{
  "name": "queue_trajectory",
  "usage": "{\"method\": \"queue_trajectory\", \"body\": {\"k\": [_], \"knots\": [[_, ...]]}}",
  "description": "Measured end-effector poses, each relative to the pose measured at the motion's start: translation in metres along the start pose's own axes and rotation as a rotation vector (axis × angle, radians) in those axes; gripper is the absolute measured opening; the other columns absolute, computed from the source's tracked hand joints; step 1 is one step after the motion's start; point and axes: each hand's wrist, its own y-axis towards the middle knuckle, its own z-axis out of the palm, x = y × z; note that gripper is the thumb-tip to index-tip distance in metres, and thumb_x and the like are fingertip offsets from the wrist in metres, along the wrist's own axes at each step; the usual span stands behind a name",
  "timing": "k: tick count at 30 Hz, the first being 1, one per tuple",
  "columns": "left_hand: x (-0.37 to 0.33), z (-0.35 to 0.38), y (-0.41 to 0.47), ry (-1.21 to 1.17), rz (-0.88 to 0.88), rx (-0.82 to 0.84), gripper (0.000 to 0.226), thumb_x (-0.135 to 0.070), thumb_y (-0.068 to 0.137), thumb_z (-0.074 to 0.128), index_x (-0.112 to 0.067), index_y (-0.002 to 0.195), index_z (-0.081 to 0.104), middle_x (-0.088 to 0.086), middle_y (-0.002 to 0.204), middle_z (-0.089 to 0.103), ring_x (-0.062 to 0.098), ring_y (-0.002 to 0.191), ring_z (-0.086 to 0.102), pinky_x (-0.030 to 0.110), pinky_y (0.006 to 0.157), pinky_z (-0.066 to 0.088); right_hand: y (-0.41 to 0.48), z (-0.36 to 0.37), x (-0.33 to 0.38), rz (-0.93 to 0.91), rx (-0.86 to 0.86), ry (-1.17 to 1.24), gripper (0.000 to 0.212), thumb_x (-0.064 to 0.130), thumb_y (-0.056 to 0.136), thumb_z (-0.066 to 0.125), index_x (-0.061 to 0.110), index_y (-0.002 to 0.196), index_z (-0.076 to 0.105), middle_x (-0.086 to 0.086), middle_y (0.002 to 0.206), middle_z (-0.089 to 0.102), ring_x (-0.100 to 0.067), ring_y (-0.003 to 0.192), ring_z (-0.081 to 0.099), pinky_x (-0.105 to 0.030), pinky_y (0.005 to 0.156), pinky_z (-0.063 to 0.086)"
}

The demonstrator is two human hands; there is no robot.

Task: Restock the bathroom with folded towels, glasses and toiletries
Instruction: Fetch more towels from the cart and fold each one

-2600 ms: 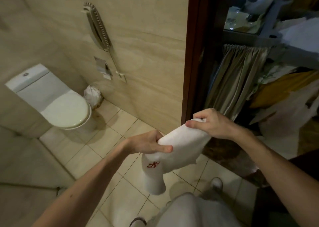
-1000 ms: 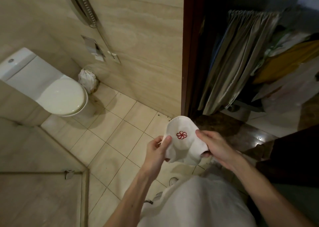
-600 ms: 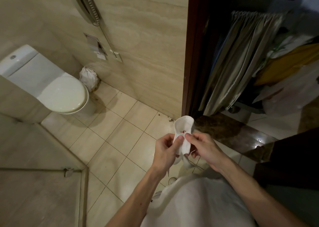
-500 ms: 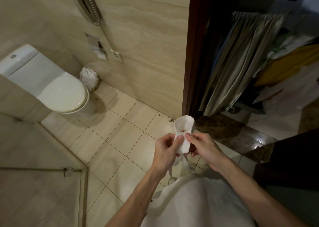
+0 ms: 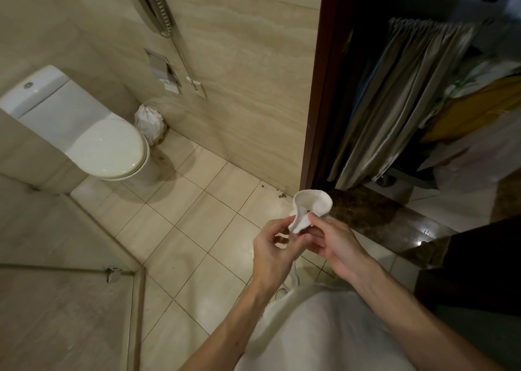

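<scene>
A small white towel with a red embroidered mark is rolled into a narrow curl in front of my chest, its top flaring out above my fingers. My left hand pinches its lower part from the left. My right hand pinches it from the right, thumb on the cloth. More white cloth hangs lower down against my body, partly hidden by my arms.
A white toilet with its lid down stands at the left, a bagged bin beside it. A glass shower screen is at the lower left. Past the dark door frame stands a curtained housekeeping cart.
The towel hung spread between my raised hands, then I brought it low and rolled it tight. In the last half second my hands slid down it and the top curled open.
</scene>
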Motion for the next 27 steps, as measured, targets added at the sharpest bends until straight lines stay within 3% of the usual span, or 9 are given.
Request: {"method": "queue_trajectory", "body": {"k": [4,9,11,14,16,18,21,25,27], "knots": [[0.004,-0.005,0.004,0.173,0.132,-0.044,0.031,-0.024,0.082,0.081,-0.02,0.112,0.076,-0.008,0.099,0.069,0.012,0.091,0.064,0.025,0.076,0.051,0.0,0.002,-0.002,0.07,0.017,0.046,0.015,0.019,0.099,0.057,0.012,0.103,0.069,-0.012,0.099,0.077,-0.02,0.09,0.074,-0.034,0.083,0.052],[0.002,-0.011,0.011,0.236,0.194,-0.045,0.022,-0.027,0.089,0.074,-0.015,0.107,0.077,-0.008,0.09,0.068,0.009,0.082,0.061,0.017,0.069,0.048,-0.002,0.001,-0.001,0.076,0.069,0.016,0.02,0.023,0.1,0.055,0.012,0.111,0.068,-0.009,0.104,0.076,-0.021,0.099,0.073,-0.035,0.086,0.051],[-0.001,-0.015,0.018,0.232,0.187,-0.016,0.019,-0.03,0.089,0.074,-0.018,0.103,0.077,-0.008,0.089,0.069,0.013,0.081,0.062,0.025,0.07,0.051,-0.004,0.0,-0.002,0.046,0.066,-0.069,0.022,0.027,0.1,0.055,0.013,0.11,0.069,-0.009,0.103,0.076,-0.021,0.094,0.073,-0.035,0.082,0.051],[-0.009,-0.023,0.029,0.231,0.183,0.027,0.018,-0.035,0.09,0.071,-0.02,0.098,0.077,-0.007,0.091,0.07,0.014,0.081,0.063,0.028,0.072,0.052,0.0,-0.015,-0.005,-0.113,-0.161,-0.322,0.029,0.037,0.09,0.068,0.016,0.108,0.06,-0.015,0.099,0.069,-0.021,0.082,0.068,-0.027,0.064,0.05],[-0.016,-0.031,0.036,0.244,0.194,0.075,0.023,-0.039,0.091,0.068,-0.019,0.098,0.076,-0.007,0.095,0.069,0.011,0.084,0.063,0.023,0.073,0.051,0.007,-0.035,-0.002,-0.289,-0.282,-0.571,0.041,0.039,0.08,0.079,0.021,0.106,0.052,-0.006,0.1,0.056,-0.016,0.083,0.057,-0.026,0.064,0.047],[-0.023,-0.039,0.042,0.269,0.212,0.119,0.022,-0.038,0.092,0.067,-0.02,0.099,0.075,-0.007,0.098,0.069,0.012,0.086,0.062,0.021,0.073,0.05,0.015,-0.052,0.004,-0.345,-0.241,-0.849,0.049,0.038,0.074,0.083,0.031,0.111,0.052,0.002,0.111,0.042,-0.012,0.091,0.047,-0.025,0.07,0.044],[-0.033,-0.051,0.053,0.314,0.242,0.185,0.011,-0.031,0.094,0.067,-0.024,0.1,0.073,-0.004,0.099,0.069,0.015,0.088,0.064,0.027,0.072,0.054,0.027,-0.064,0.01,-0.276,-0.121,-1.185,0.052,0.042,0.076,0.081,0.032,0.121,0.056,0.004,0.122,0.027,-0.011,0.111,0.036,-0.027,0.084,0.038],[-0.045,-0.065,0.063,0.311,0.267,0.28,0.01,-0.033,0.093,0.068,-0.025,0.097,0.073,-0.001,0.097,0.07,0.017,0.086,0.066,0.031,0.07,0.056,0.044,-0.071,0.01,-0.253,-0.052,-1.368,0.046,0.049,0.089,0.065,0.022,0.126,0.061,0.002,0.125,0.047,-0.015,0.12,0.043,-0.031,0.094,0.04],[-0.048,-0.074,0.066,0.345,0.275,0.316,0.014,-0.033,0.093,0.068,-0.021,0.097,0.074,0.001,0.097,0.071,0.016,0.086,0.067,0.032,0.072,0.057,0.048,-0.073,0.016,-0.258,-0.053,-1.41,0.036,0.048,0.093,0.059,0.022,0.117,0.063,0.003,0.118,0.053,-0.015,0.115,0.05,-0.032,0.089,0.043]]}}
